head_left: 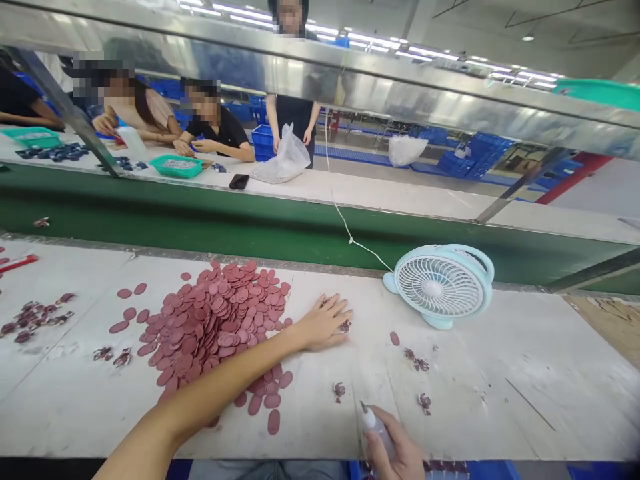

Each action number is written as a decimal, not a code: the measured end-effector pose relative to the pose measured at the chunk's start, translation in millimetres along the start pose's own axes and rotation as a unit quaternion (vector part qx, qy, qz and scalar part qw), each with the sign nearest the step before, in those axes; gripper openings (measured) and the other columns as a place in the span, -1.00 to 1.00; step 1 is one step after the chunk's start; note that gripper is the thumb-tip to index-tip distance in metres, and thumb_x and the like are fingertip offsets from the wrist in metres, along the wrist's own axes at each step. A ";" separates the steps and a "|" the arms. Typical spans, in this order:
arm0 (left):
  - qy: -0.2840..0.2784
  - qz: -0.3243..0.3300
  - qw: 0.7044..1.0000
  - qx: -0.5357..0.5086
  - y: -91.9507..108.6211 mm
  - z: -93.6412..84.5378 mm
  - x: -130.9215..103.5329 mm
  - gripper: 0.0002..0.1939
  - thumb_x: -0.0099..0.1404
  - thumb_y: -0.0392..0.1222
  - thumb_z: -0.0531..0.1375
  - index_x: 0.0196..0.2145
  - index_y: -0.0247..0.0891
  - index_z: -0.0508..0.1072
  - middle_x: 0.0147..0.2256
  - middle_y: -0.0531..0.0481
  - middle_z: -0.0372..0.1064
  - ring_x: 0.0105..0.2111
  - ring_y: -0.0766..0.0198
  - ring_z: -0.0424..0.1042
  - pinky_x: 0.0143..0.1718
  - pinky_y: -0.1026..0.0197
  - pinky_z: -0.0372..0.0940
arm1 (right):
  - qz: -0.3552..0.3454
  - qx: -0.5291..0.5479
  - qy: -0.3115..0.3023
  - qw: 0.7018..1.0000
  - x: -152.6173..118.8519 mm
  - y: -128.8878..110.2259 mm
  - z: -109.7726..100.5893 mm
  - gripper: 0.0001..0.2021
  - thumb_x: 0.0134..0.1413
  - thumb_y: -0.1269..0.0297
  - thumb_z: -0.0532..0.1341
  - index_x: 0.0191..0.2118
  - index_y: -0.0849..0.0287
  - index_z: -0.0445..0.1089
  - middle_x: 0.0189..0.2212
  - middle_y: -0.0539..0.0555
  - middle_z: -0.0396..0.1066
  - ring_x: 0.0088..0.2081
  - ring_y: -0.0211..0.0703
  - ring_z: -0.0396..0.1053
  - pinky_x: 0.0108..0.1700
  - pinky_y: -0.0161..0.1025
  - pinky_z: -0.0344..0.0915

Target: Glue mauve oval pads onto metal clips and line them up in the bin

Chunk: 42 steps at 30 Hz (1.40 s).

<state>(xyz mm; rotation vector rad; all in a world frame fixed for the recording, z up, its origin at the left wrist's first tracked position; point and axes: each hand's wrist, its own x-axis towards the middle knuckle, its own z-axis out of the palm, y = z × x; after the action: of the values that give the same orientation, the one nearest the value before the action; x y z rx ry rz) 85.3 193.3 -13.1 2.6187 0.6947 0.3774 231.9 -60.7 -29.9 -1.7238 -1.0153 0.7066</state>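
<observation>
My left hand [323,325] stretches across the pile of dark red oval discs [220,320] and lies palm down on the white table just right of it, fingers spread. Small dark red, flower-like pieces show at its fingers; whether it touches them I cannot tell. Near the front edge, my right hand [400,450] is wrapped round a small squeeze bottle [380,430] with a white cap and a thin nozzle pointing up and left. One flower-like piece [339,392] sits left of the nozzle, and another [425,403] to its right. A single disc [395,339] lies farther back.
A light blue fan [440,283] stands at the table's back edge, its white cord [353,240] running upward. More flower-like pieces [33,319] lie at far left. A thin stick [530,404] is at right. Beyond the green belt [200,213], several people sit or stand by green trays [176,167].
</observation>
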 end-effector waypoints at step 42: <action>0.137 -0.368 0.536 -0.747 119.9 22.4 -166.9 -0.70 0.45 -0.13 0.17 0.10 -0.14 0.46 0.07 -0.16 0.53 0.11 0.06 0.49 0.11 0.03 0.38 | 0.225 0.452 -0.084 0.859 0.8 -55.2 -10.0 -0.60 -0.09 -0.09 0.43 -0.20 0.03 0.48 -0.58 -0.13 0.14 -0.63 -0.40 -0.21 -0.64 -0.40 -0.20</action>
<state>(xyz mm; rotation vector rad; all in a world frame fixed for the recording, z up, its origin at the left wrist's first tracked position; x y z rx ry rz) 2.4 4.1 -4.9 0.5145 0.8618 0.6635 223.5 -54.8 25.3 -1.0455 -0.2486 1.3864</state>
